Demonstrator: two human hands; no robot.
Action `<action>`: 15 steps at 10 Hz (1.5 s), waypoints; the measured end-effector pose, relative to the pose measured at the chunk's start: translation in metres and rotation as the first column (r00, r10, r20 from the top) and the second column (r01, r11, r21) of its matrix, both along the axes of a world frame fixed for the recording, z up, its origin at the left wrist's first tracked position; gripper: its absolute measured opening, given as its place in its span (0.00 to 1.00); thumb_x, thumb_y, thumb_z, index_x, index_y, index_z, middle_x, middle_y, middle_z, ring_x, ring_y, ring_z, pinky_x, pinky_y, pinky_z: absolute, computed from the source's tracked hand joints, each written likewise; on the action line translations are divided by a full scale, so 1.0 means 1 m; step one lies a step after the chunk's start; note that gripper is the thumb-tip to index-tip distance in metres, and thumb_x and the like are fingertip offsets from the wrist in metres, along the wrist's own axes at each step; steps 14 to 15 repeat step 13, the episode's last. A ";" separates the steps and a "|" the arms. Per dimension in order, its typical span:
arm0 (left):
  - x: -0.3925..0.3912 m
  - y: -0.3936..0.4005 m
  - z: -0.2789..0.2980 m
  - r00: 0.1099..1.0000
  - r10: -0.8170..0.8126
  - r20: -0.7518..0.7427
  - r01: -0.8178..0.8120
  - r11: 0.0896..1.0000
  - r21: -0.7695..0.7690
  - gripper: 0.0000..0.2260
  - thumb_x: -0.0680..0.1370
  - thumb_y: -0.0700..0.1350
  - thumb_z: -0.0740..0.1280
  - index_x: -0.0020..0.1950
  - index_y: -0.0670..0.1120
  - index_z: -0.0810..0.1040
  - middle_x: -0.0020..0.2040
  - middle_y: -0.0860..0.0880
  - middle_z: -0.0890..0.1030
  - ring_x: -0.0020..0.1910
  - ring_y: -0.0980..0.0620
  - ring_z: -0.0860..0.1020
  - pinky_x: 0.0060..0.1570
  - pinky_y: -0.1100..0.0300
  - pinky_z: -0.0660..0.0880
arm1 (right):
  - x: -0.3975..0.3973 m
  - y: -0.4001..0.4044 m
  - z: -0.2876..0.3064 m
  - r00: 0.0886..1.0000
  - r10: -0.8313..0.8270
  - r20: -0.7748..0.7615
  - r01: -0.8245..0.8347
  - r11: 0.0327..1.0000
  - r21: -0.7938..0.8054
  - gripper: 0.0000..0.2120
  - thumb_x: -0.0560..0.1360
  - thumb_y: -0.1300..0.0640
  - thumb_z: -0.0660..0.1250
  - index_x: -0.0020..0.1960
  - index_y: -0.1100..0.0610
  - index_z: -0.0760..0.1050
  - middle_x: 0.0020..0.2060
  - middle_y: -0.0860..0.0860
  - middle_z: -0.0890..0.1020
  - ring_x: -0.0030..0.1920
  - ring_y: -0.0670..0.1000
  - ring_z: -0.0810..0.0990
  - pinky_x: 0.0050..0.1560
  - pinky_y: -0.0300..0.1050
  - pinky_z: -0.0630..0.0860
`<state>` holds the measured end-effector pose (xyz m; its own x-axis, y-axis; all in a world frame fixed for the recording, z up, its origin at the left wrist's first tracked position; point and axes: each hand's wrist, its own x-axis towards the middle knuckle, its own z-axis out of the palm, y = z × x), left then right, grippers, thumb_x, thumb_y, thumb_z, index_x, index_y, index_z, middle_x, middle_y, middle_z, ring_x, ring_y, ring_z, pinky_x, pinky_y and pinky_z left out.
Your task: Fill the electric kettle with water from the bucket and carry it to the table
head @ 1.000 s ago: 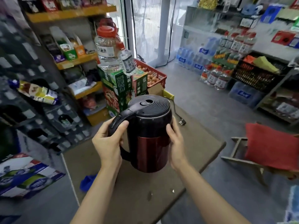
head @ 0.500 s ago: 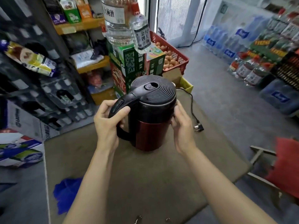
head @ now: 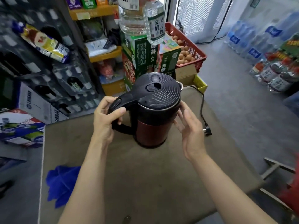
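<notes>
The electric kettle [head: 153, 120], dark red with a black ribbed lid, stands upright on the brown cloth-covered table [head: 145, 183], lid closed. My left hand [head: 105, 120] is wrapped round its black handle, thumb by the lid button. My right hand [head: 189, 133] is beside the kettle's right wall with fingers spread, fingertips at or just off the body. A black power cord with plug [head: 207, 130] lies on the table to the right of the kettle. No bucket is in view.
A blue cloth [head: 61, 181] lies at the table's near left. Behind the table stand stacked green cartons [head: 142, 57] topped with large clear bottles [head: 134, 16] and a red crate of eggs [head: 186, 52]. Shelves and crates fill the left; bottled-water packs line the right.
The kettle has come down from mid-air onto the table. My right hand has loosened from the kettle's side and its fingers have opened. The view has tilted downward.
</notes>
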<state>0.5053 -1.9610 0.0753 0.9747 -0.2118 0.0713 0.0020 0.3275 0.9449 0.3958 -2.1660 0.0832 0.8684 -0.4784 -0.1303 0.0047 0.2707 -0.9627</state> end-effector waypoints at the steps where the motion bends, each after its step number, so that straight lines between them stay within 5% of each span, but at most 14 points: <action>1: -0.003 0.007 -0.001 1.000 0.004 -0.021 -0.003 1.000 0.023 0.22 0.58 0.54 0.80 0.43 0.48 0.75 0.32 0.53 0.77 0.25 0.54 0.71 0.25 0.63 0.67 | -0.001 -0.003 0.002 1.000 0.022 -0.020 -0.021 0.999 0.035 0.21 0.85 0.57 0.56 0.75 0.58 0.72 0.62 0.41 0.84 0.65 0.39 0.80 0.75 0.56 0.69; 2: -0.004 0.013 0.004 1.000 0.019 -0.018 -0.017 0.995 0.095 0.20 0.61 0.55 0.79 0.48 0.51 0.79 0.39 0.52 0.80 0.32 0.54 0.76 0.34 0.62 0.74 | -0.001 -0.004 0.006 0.999 0.048 -0.011 -0.047 0.997 0.060 0.21 0.85 0.57 0.57 0.76 0.59 0.71 0.68 0.44 0.80 0.67 0.38 0.77 0.76 0.54 0.68; 3: -0.013 0.011 0.009 1.000 0.030 -0.008 -0.027 0.976 0.216 0.15 0.71 0.55 0.73 0.56 0.54 0.79 0.52 0.53 0.82 0.50 0.54 0.79 0.55 0.57 0.75 | -0.002 -0.003 0.005 0.998 0.069 -0.011 -0.068 0.996 0.056 0.26 0.81 0.53 0.62 0.77 0.60 0.69 0.71 0.49 0.78 0.70 0.41 0.76 0.76 0.52 0.68; 4: -0.022 0.009 0.011 0.997 0.074 -0.006 -0.068 0.948 0.310 0.13 0.75 0.56 0.68 0.59 0.59 0.76 0.59 0.53 0.81 0.61 0.51 0.77 0.66 0.48 0.70 | -0.004 -0.002 0.000 0.996 0.048 -0.069 -0.049 0.999 -0.017 0.27 0.78 0.50 0.64 0.75 0.57 0.73 0.70 0.50 0.80 0.72 0.48 0.76 0.76 0.54 0.69; 5: -0.035 0.014 0.008 0.993 0.113 -0.035 -0.098 0.954 0.283 0.15 0.72 0.55 0.69 0.58 0.57 0.78 0.58 0.50 0.80 0.60 0.50 0.76 0.68 0.43 0.67 | 0.003 -0.008 -0.005 0.993 -0.008 -0.114 -0.006 0.992 -0.124 0.20 0.80 0.48 0.62 0.68 0.54 0.80 0.63 0.51 0.84 0.66 0.52 0.81 0.70 0.60 0.75; 6: -0.047 0.017 0.006 0.990 0.113 -0.084 -0.090 0.968 0.234 0.14 0.70 0.52 0.71 0.55 0.58 0.79 0.57 0.48 0.80 0.57 0.49 0.76 0.67 0.43 0.66 | 0.023 -0.016 0.006 0.981 0.010 -0.193 -0.038 0.989 -0.141 0.28 0.80 0.39 0.58 0.74 0.51 0.74 0.71 0.50 0.78 0.73 0.52 0.74 0.76 0.57 0.67; 7: -0.052 0.014 0.007 0.988 0.106 -0.111 -0.078 0.971 0.226 0.12 0.71 0.48 0.72 0.55 0.55 0.80 0.57 0.47 0.80 0.58 0.49 0.76 0.68 0.42 0.65 | 0.035 -0.017 0.013 0.956 0.170 -0.239 -0.168 0.985 0.031 0.26 0.85 0.46 0.54 0.81 0.54 0.64 0.78 0.50 0.70 0.79 0.52 0.65 0.80 0.54 0.60; 10: -0.060 0.010 0.026 0.969 0.079 -0.234 -0.028 0.976 0.214 0.11 0.74 0.50 0.70 0.57 0.53 0.79 0.56 0.53 0.82 0.59 0.48 0.77 0.60 0.46 0.69 | 0.033 -0.005 0.018 0.943 0.149 -0.297 -0.164 0.986 -0.026 0.27 0.86 0.48 0.54 0.83 0.54 0.57 0.81 0.48 0.62 0.81 0.50 0.59 0.81 0.52 0.55; 12: -0.049 0.013 0.040 0.958 0.055 -0.281 0.014 0.971 0.239 0.16 0.72 0.50 0.72 0.58 0.47 0.79 0.60 0.45 0.81 0.61 0.44 0.77 0.65 0.40 0.67 | 0.032 0.000 0.026 0.937 0.105 -0.334 -0.138 0.987 -0.077 0.26 0.86 0.48 0.52 0.83 0.55 0.57 0.81 0.49 0.62 0.81 0.51 0.58 0.81 0.50 0.55; 15: -0.052 0.014 0.050 0.942 0.057 -0.331 0.057 0.944 0.326 0.16 0.72 0.54 0.71 0.57 0.50 0.79 0.58 0.49 0.82 0.61 0.47 0.77 0.62 0.46 0.70 | 0.030 -0.001 0.028 0.924 0.081 -0.375 -0.151 0.975 -0.161 0.25 0.86 0.48 0.53 0.81 0.56 0.62 0.78 0.51 0.68 0.80 0.53 0.63 0.80 0.51 0.59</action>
